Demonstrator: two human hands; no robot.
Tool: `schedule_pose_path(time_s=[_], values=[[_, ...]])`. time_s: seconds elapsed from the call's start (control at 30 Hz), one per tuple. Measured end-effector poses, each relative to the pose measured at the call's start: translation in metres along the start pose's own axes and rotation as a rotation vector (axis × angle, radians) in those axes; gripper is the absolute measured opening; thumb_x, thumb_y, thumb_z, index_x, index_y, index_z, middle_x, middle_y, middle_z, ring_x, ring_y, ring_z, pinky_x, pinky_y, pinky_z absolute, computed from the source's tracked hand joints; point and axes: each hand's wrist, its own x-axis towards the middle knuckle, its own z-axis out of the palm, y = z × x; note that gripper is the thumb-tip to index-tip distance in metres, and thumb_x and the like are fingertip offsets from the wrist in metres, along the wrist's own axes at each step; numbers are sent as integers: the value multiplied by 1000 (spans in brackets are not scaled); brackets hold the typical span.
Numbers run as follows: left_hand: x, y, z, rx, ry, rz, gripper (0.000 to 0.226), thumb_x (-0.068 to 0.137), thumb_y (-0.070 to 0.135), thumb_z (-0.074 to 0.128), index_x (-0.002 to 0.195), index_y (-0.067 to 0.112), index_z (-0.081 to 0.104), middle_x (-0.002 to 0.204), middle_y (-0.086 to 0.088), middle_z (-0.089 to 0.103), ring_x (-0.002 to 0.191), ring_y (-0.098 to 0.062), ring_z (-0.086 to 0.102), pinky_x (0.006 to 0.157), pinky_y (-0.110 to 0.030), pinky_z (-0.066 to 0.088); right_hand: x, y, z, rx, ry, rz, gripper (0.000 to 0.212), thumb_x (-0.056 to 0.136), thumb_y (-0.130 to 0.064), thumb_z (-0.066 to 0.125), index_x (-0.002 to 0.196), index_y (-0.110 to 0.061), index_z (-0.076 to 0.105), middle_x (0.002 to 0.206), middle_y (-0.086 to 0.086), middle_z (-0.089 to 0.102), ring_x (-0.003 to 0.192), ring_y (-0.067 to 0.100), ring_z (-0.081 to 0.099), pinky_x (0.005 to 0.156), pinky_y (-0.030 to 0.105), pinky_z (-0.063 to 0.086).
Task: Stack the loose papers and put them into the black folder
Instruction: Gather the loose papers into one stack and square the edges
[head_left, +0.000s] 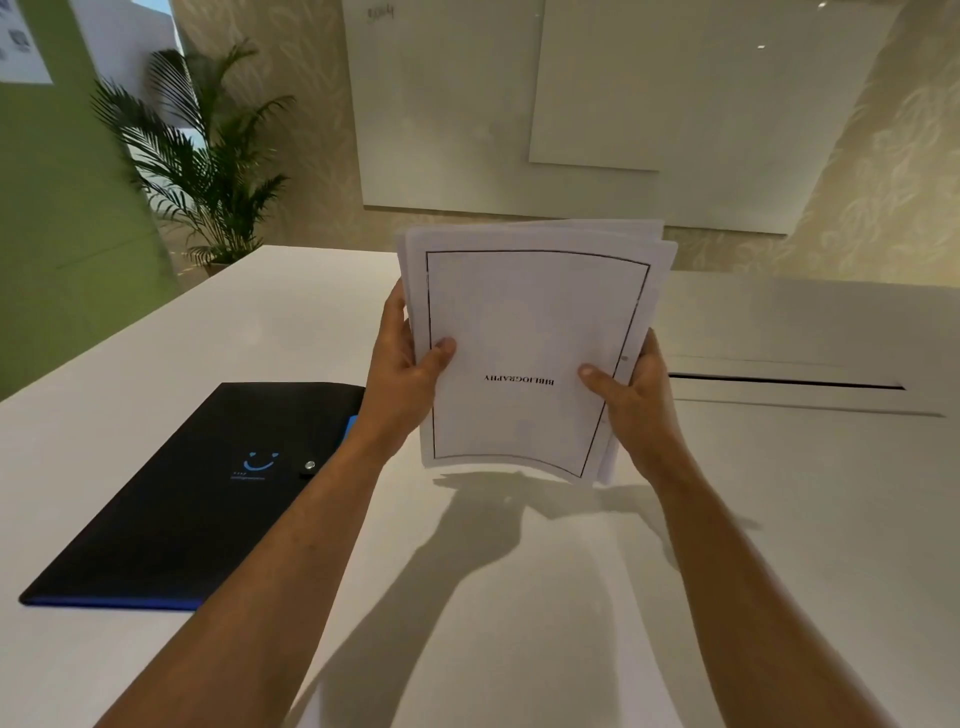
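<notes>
A stack of white papers stands upright above the white table, its front sheet framed in black with the word BIBLIOGRAPHY upside down. My left hand grips the stack's left edge, thumb on the front sheet. Its right edge is gripped by my right hand, thumb also on the front. The sheets fan apart unevenly at the top and right. The black folder lies closed on the table to the left, with a blue smile mark, a snap strap and a blue edge.
A long narrow slot runs across the table at the right. A potted palm stands beyond the table's far left corner. White boards hang on the wall behind.
</notes>
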Motion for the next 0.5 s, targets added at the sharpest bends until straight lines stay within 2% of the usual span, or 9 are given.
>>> schedule_pose_path(time_s=[0.07, 0.17, 0.27, 0.37, 0.43, 0.5], values=[[2, 2, 5, -9, 40, -2, 62, 90, 7, 59, 143, 20, 29, 133, -5, 52, 116, -21, 58, 87, -38, 55, 1, -2, -2, -14, 11, -3, 51, 72, -15, 72, 102, -49, 49, 100, -21, 68, 92, 2, 67, 70, 17, 55], [-2, -4, 12, -7, 86, -38, 62, 82, 9, 60, 138, 20, 35, 127, -2, 54, 110, -14, 59, 81, -27, 55, -3, 6, -1, -7, 42, 27, 53, 65, -13, 71, 101, -42, 46, 94, -22, 66, 85, -2, 66, 65, 15, 54], [-6, -16, 16, 33, 79, -92, 59, 80, 12, 61, 133, 24, 39, 123, 3, 55, 107, -12, 59, 77, -26, 55, -10, 15, 5, -14, 69, 39, 54, 62, -10, 67, 101, -41, 46, 87, -28, 65, 79, -3, 65, 60, 13, 52], [-10, -29, 20, 15, 119, -173, 52, 84, 6, 61, 128, 27, 42, 119, 6, 58, 106, -14, 60, 80, -29, 56, -16, 24, 13, 30, 119, 52, 52, 61, -9, 64, 100, -39, 49, 90, -16, 66, 77, 3, 65, 61, 18, 52], [-13, -35, 25, -3, 159, -215, 49, 84, 8, 62, 125, 29, 44, 113, 11, 60, 101, -12, 61, 71, -22, 57, -18, 28, 19, 88, 162, 71, 47, 60, -8, 61, 100, -30, 50, 94, 1, 66, 77, 13, 65, 62, 23, 53], [-17, -38, 29, 34, 183, -218, 48, 84, 11, 63, 123, 31, 43, 112, 14, 58, 99, -10, 61, 64, -17, 55, -20, 29, 25, 76, 172, 74, 43, 62, -8, 59, 98, -31, 52, 91, 4, 66, 75, 18, 65, 60, 26, 54]])
